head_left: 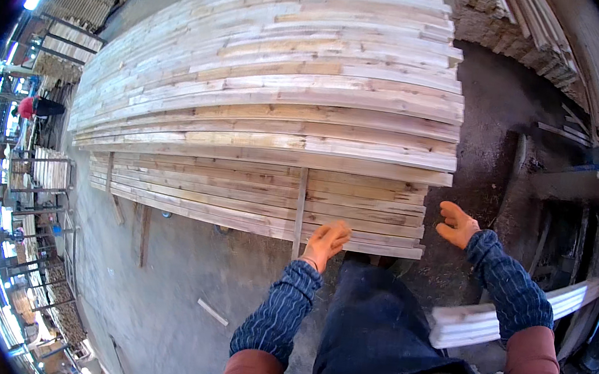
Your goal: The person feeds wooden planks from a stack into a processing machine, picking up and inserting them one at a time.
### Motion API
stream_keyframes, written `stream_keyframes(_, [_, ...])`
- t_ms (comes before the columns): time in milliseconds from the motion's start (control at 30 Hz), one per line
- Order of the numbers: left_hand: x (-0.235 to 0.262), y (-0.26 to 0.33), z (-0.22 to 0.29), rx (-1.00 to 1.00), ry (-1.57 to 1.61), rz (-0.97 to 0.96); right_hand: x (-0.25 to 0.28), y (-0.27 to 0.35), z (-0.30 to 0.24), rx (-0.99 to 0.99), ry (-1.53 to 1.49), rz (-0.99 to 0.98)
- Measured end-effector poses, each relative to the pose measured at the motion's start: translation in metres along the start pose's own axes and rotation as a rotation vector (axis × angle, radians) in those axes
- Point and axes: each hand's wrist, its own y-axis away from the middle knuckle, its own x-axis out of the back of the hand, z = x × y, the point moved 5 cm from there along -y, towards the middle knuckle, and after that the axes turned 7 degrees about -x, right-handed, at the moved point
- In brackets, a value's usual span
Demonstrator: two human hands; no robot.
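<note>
Both of my hands wear orange gloves, with dark blue patterned sleeve covers above them. My left hand (328,245) is in front of the near side of a large stack of wooden boards (274,88), beside an upright wooden strip (300,209). Its fingers are loosely bent, and nothing shows in them. Off the stack's right end, my right hand (457,226) hovers with fingers apart and holds nothing. The long pale boards lie in layers, the upper ones jutting out past the lower layer (239,196). Whether my left hand touches the lower boards, I cannot tell.
White boards (472,326) run past my right forearm toward machinery (568,225) at the right. More timber (523,42) is stacked at the far right. A small stick (213,312) lies on the concrete floor. At the far left, a person in red (26,107) is near racks of wood (50,167).
</note>
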Motion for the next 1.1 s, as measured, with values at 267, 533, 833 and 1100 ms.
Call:
stream_keyframes(267, [0.1, -0.176, -0.044, -0.103, 0.256, 0.063, 0.027, -0.161, 0.083, -0.058, -0.224, 0.418])
stream_keyframes(533, [0.096, -0.281, -0.027, 0.16, 0.851, 0.622, 0.001, -0.251, 0.247, 0.163, 1.192, 0.204])
stream_keyframes(833, [0.099, -0.291, -0.032, 0.162, 1.057, 0.568, 0.016, -0.234, 0.243, -0.386, -0.775, 0.352])
stream_keyframes(1100, [0.091, -0.217, -0.067, 0.107, 1.094, 0.628, -0.032, -0.127, 0.146, -0.199, 0.128, 0.208])
